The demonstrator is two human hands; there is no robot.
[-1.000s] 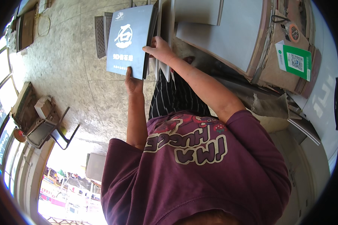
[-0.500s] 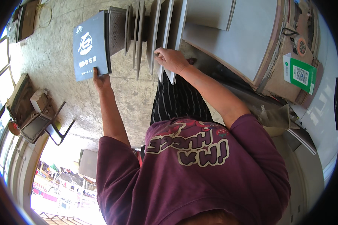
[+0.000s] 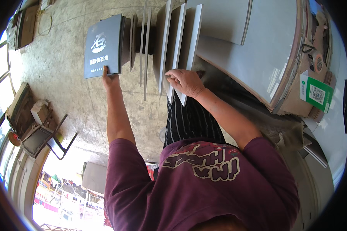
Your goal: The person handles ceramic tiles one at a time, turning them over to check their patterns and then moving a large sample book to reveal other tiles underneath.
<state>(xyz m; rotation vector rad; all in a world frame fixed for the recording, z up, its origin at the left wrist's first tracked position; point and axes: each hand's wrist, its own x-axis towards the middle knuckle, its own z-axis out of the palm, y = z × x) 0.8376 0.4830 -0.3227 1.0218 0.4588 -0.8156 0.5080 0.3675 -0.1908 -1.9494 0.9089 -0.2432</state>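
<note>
A big sample book stands open on the floor in front of me, its leaves fanned out. My left hand point(image 3: 108, 78) grips the lower edge of its dark blue cover point(image 3: 103, 45), which bears a white emblem and is held out to the left. My right hand point(image 3: 185, 82) has its fingers curled over the near edges of the grey sample panels point(image 3: 176, 42) in the middle. Several thinner grey leaves point(image 3: 144, 50) hang loose between my two hands. My maroon shirt and striped trousers fill the lower part of the view.
Large grey slabs point(image 3: 254, 46) lean stacked at the right, with cardboard and a green label point(image 3: 316, 92) on their edge. The floor is bare concrete point(image 3: 65, 96). A folding chair point(image 3: 46, 134) and a box stand at the left by bright windows.
My left hand has swung the blue cover out to the left, opening the book wider. My right hand went from the cover's edge onto the grey panels, which now fan apart.
</note>
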